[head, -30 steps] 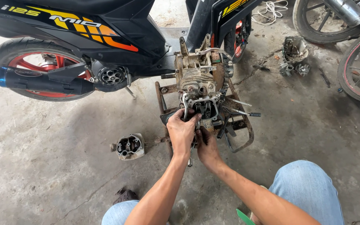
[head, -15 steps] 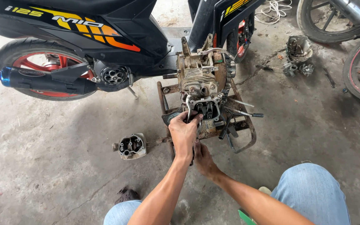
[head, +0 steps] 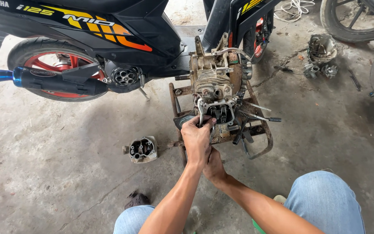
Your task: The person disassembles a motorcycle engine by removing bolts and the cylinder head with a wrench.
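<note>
My left hand [head: 197, 138] is fisted round a slim silver metal wrench [head: 201, 113], shaft poking up out of my knuckles; its head sits on the grimy grey metal engine block [head: 215, 89] just ahead of my fingers. My right hand [head: 213, 165] is tucked under & behind the left, mostly hidden by it, so can't tell if it's gripping anything. Engine rests on a rusty tube-frame stand [head: 262, 138], right in front of both hands. Loose grey cylinder head part [head: 142, 149] lies on the concrete floor [head: 57, 173], left of my left hand, apart from it. Counts: 1 wrench, 1 engine, 1 loose head, 1 black scooter w/ orange-yellow graphics [head: 109, 30] beyond the engine. Both forearms angle up-fwd from between my knees, wrists close together, left over right.
</note>
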